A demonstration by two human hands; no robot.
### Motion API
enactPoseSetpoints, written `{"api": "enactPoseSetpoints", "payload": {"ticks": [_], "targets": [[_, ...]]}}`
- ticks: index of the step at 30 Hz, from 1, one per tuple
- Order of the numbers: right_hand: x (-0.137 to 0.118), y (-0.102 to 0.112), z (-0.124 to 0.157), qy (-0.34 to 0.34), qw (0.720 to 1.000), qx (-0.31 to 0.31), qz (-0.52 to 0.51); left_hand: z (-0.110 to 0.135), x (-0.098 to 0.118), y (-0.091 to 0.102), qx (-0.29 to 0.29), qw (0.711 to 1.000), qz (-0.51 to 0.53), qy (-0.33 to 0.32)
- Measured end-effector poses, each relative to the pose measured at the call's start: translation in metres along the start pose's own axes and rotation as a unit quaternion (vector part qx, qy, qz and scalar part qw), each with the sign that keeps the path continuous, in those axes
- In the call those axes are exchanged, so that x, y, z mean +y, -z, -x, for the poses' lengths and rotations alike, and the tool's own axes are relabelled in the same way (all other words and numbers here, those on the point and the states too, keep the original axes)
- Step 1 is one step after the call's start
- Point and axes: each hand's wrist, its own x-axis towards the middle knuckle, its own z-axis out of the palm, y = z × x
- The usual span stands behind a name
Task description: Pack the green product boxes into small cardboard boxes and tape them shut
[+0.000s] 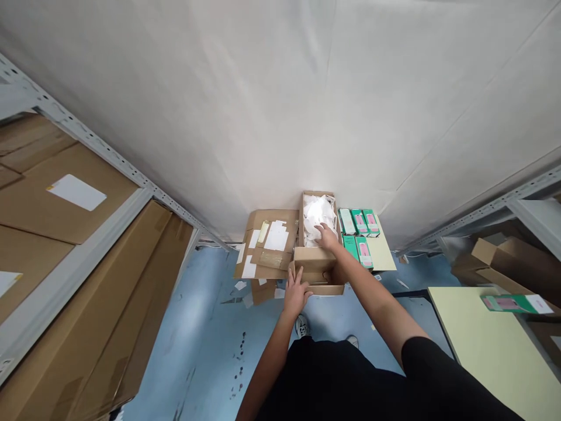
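Observation:
An open cardboard box (322, 289) stands close in front of me, its visible inside mostly bare brown card. My left hand (296, 290) lies over its near left corner, fingers spread and touching the card. Just behind it is a longer cardboard box (301, 225) filled with crumpled white paper (316, 213). My right hand (328, 237) reaches across the near box onto this paper, its visible fingers apart. Whether paper is pinched under the fingertips is hard to see. Several green boxes with pink panels (360, 222) stand right of the paper-filled box.
Flattened cardboard (268, 257) with white labels lies left of the boxes. Shelving with large cartons (105, 280) rises at left. On the right are a pale yellow table (486, 345), a green box (511, 303) and open cartons (512, 260). Scraps litter the blue floor (205, 327).

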Motion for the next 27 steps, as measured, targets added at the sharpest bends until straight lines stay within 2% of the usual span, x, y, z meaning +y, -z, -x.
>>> {"api": "enactPoseSetpoints", "payload": {"ticks": [4, 11, 20, 27], "targets": [[-0.008, -0.015, -0.031, -0.022, 0.995, -0.087, 0.054, -0.002, -0.015, 0.003, -0.004, 1.0, 0.004, 0.006], [-0.013, -0.02, -0.047, -0.021, 0.994, -0.067, 0.085, -0.011, -0.02, 0.003, -0.021, 1.0, 0.002, -0.012], [-0.011, 0.003, -0.028, 0.049, 0.996, 0.078, 0.005, -0.018, -0.005, 0.0, -0.019, 1.0, 0.0, -0.02], [-0.008, 0.042, -0.006, 0.122, 0.979, 0.126, -0.103, -0.024, 0.025, 0.002, -0.003, 1.0, -0.011, -0.02]]}}
